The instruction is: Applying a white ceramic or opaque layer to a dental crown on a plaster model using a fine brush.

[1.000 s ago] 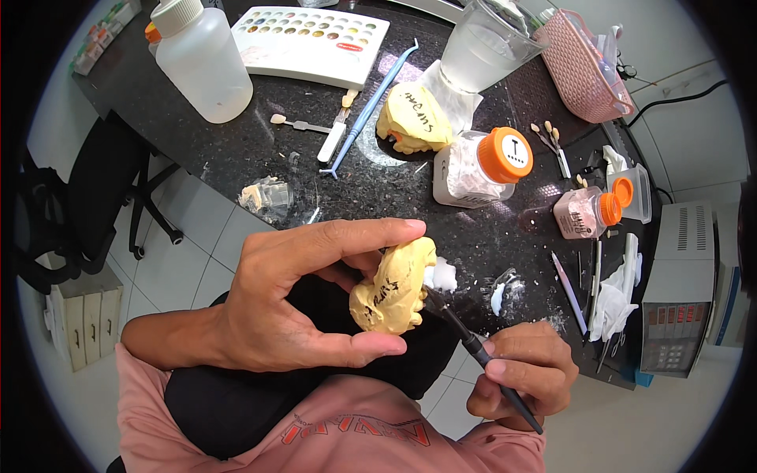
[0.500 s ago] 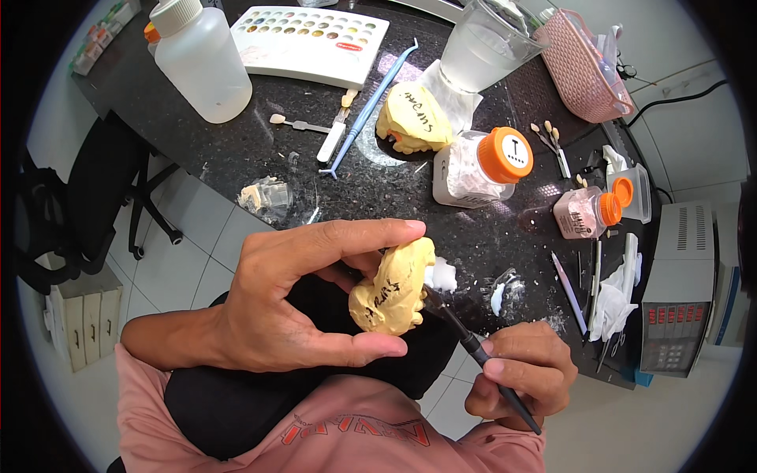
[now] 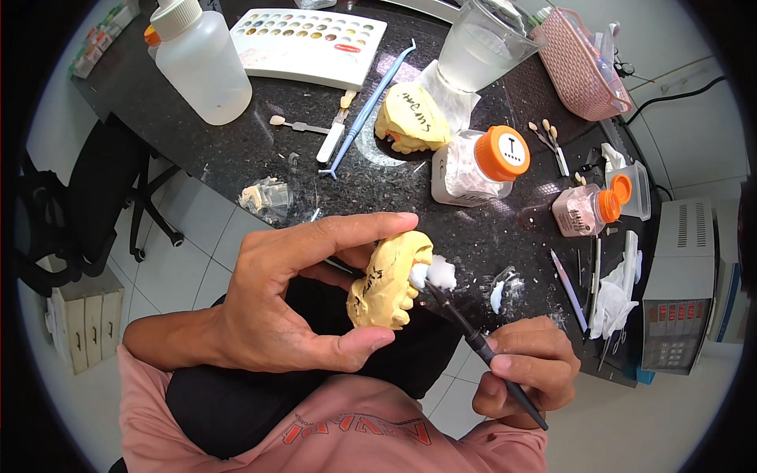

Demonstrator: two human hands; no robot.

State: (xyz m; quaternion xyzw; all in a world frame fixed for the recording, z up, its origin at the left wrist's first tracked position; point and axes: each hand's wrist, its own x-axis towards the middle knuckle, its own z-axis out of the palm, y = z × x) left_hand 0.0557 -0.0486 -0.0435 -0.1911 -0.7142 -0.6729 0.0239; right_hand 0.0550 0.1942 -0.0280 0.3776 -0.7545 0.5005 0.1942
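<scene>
Between the thumb and fingers of my left hand (image 3: 288, 296) is a yellow plaster dental model (image 3: 378, 292), tilted so its row of teeth faces right. A whitish-blue tooth-shaped piece (image 3: 418, 275) sits in that row. My right hand (image 3: 532, 366) pinches a slim black-handled brush (image 3: 477, 343), whose tip is at or very near the pale piece; contact cannot be made out. Just behind the tip, a lump of white paste (image 3: 442, 273) lies on the dark table. A second yellow dental model (image 3: 412, 118) with handwriting stands farther back.
Beyond the hands are an orange-capped powder jar (image 3: 465, 169), a glass of cloudy water (image 3: 485, 51), a blue double-ended tool (image 3: 371, 106), a white palette (image 3: 307, 47) and a plastic bottle (image 3: 205, 71). At right sit a smaller jar (image 3: 579, 211), tissue (image 3: 613, 303) and a pink basket (image 3: 583, 67).
My left hand has turned the model, so its teeth and the pale piece now show. My right hand has shifted slightly right, with the brush tip still by the model.
</scene>
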